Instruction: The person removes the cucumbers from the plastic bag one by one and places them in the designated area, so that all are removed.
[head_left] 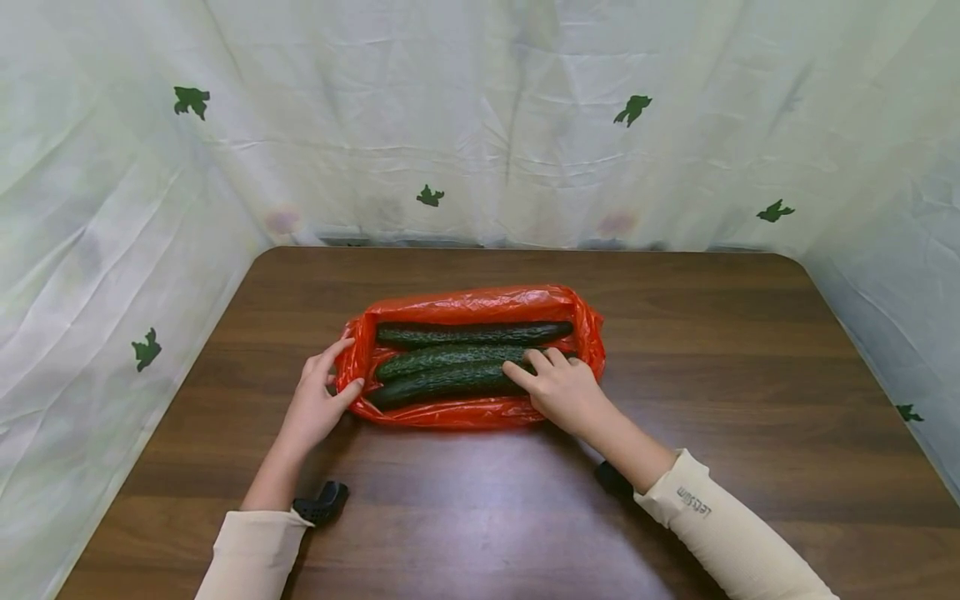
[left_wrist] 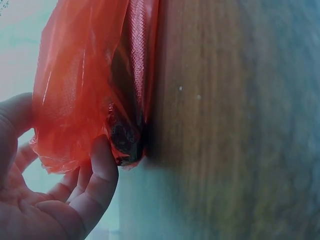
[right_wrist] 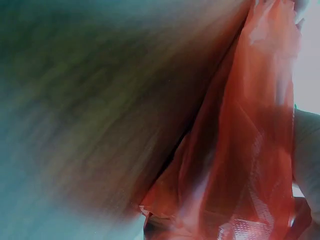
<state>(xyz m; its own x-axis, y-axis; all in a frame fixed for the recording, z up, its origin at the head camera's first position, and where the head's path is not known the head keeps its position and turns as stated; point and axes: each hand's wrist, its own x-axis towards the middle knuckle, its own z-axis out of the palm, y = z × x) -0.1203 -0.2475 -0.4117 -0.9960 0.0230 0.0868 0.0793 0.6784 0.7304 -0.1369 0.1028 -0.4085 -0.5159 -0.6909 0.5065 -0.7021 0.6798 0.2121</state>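
Observation:
A red plastic bag [head_left: 468,307] lies on the table with its mouth rolled open upward. Three long dark green cucumbers lie side by side in it: a back cucumber [head_left: 472,334], a middle cucumber [head_left: 442,360] and a front cucumber [head_left: 442,382]. My left hand [head_left: 318,396] holds the bag's left end, thumb and fingers spread around it; in the left wrist view its fingers curl against the red film [left_wrist: 75,95]. My right hand [head_left: 562,387] reaches over the front rim and grips the front cucumber near its right end. Its fingertips are partly hidden among the cucumbers.
The brown wooden table [head_left: 750,400] extends around the bag on all sides. Pale curtains [head_left: 480,125] with green bird shapes hang behind and beside it. A black wrist device [head_left: 322,502] sits at the left cuff, and another [head_left: 613,479] at the right.

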